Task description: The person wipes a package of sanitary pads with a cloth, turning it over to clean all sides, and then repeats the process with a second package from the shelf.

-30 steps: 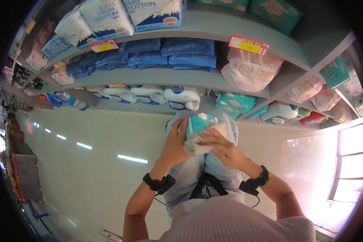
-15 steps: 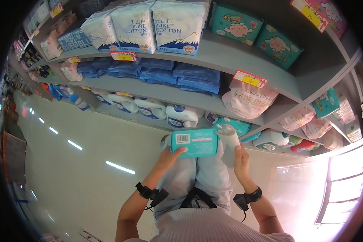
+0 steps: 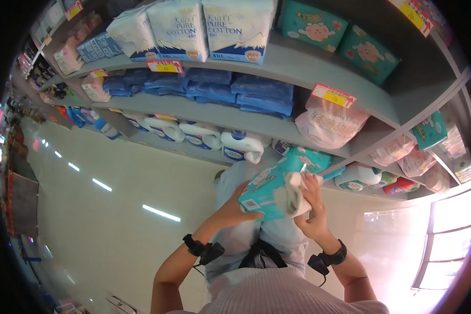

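My left hand (image 3: 234,210) grips the near left end of a teal plastic pack (image 3: 266,189) with a barcode label and a cartoon print, held tilted above my knees. Against the right end of that pack, my right hand (image 3: 313,209) presses a whitish cloth (image 3: 294,194), its fingers bent over the cloth's folds. Just beyond the pack, another teal pack (image 3: 310,158) sits at the bottom shelf, partly hidden behind the held one.
Grey shelves (image 3: 193,107) curve ahead, with white cotton packs (image 3: 236,31), blue packs (image 3: 209,86) and white detergent bottles (image 3: 242,146). A pink-white bag (image 3: 332,123) stands on the middle shelf. Pale shiny floor (image 3: 125,167) lies to the left, bright windows (image 3: 450,230) to the right.
The teal pack has turned and tilted, so its printed face now shows. My right hand has brought the cloth over onto the pack's right end. The view has shifted slightly.
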Available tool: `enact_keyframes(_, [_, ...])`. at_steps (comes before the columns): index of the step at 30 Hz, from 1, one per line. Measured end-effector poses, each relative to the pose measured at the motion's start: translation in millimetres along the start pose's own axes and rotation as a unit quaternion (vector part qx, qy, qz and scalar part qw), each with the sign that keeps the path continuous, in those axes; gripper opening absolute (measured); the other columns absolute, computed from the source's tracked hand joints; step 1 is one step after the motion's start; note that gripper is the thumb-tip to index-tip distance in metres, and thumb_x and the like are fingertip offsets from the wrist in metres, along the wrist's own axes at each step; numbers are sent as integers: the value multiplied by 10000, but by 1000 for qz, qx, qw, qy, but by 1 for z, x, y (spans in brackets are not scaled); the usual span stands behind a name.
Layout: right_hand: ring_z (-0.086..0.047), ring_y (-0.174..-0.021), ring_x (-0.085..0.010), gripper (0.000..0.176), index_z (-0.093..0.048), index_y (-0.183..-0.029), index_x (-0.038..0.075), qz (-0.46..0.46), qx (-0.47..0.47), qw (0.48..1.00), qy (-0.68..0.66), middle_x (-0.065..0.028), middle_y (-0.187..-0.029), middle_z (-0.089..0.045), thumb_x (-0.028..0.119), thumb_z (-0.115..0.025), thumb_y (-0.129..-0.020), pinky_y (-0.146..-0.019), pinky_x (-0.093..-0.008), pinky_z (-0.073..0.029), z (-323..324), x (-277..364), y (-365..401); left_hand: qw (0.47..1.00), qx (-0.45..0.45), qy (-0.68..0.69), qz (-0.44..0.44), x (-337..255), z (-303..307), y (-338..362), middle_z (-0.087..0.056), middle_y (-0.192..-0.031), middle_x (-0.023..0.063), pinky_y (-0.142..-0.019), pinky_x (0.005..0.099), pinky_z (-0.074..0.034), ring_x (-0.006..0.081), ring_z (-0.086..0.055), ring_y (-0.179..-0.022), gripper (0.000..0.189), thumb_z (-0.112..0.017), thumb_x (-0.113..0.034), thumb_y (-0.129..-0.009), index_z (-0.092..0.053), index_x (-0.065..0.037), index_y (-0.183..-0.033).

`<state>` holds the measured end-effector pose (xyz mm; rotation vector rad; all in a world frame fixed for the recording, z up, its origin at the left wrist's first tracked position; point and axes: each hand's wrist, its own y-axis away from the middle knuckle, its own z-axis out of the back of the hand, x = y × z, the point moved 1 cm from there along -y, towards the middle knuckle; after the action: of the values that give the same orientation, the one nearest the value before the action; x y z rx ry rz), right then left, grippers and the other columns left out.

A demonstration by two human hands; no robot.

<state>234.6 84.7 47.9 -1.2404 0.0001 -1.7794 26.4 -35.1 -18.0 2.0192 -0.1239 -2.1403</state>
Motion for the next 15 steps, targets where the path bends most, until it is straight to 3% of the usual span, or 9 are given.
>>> enact_keyframes(2, [-340,-1344,-375,606,-523,-1271,80,65,40,996,48,-181,-1406,-420,49,-623,-673,-1113,-566,-167,5,3,-2,997,-15,-71,1,8,-9,-2,-201,-1467,196,-1101,461,-248,348,-194,-1373,986,-783,-457,-686,-290,-31,-1425])
enact_keyframes(4, [-344,-1342,-370,566,-557,-1236,74,40,46,997,43,-161,-1392,-439,29,-634,-677,-1116,-542,-188,-1,-9,7,915,-125,-379,-55,25,-13,-6,-197,-1448,257,-1063,518,-269,444,-224,-1328,1054,-782,-551,-630,-317,-13,-1409])
enact_keyframes(6, [-358,-1334,-360,577,-551,-1235,67,-115,63,990,-56,-161,-1374,-455,-6,-646,-670,-1120,-528,-197,-14,-22,18,905,-161,-393,-35,30,-17,0,-197,-1431,293,-1027,555,-282,490,-243,-1292,1048,-762,-591,-625,-346,-19,-1397])
enact_keyframes(9, [-383,-1319,-341,566,-561,-1218,66,-51,29,996,-60,-143,-1359,-474,-41,-645,-669,-1125,-522,-196,-24,-28,23,902,-142,-407,-37,34,-8,1,-176,-1447,298,-1033,560,-272,491,-215,-1317,1029,-764,-572,-633,-350,-25,-1400])
enact_keyframes(11, [-390,-1315,-333,546,-573,-1204,68,-21,25,998,-62,-134,-1349,-488,-41,-641,-673,-1128,-523,-186,-27,-25,22,893,-41,-448,20,19,8,2,-140,-1483,271,-1060,555,-243,496,-174,-1342,1098,-796,-521,-616,-259,-41,-1445])
enact_keyframes(12, [-396,-1313,-325,536,-586,-1191,71,-9,58,997,-55,-123,-1337,-506,-45,-630,-670,-1132,-522,-173,-28,-18,19,892,-37,-450,19,6,18,2,-140,-1483,271,-1060,555,-243,496,-174,-1342,1098,-796,-521,-616,-259,-41,-1445])
enact_keyframes(14, [-402,-1311,-318,527,-599,-1179,74,1,89,995,-49,-111,-1324,-524,-49,-620,-666,-1136,-521,-161,-31,-12,16,944,-50,-326,10,-21,34,1,-121,-1511,233,-1097,529,-208,454,-152,-1375,1189,-834,-418,-591,-131,-54,-1479])
enact_keyframes(15, [-408,-1308,-311,525,-612,-1169,77,2,98,994,-53,-106,-1311,-539,-50,-611,-659,-1138,-520,-151,-33,-10,15,944,-46,-327,11,-28,36,-2,-121,-1511,233,-1097,529,-208,454,-152,-1375,1189,-834,-418,-591,-131,-54,-1479])
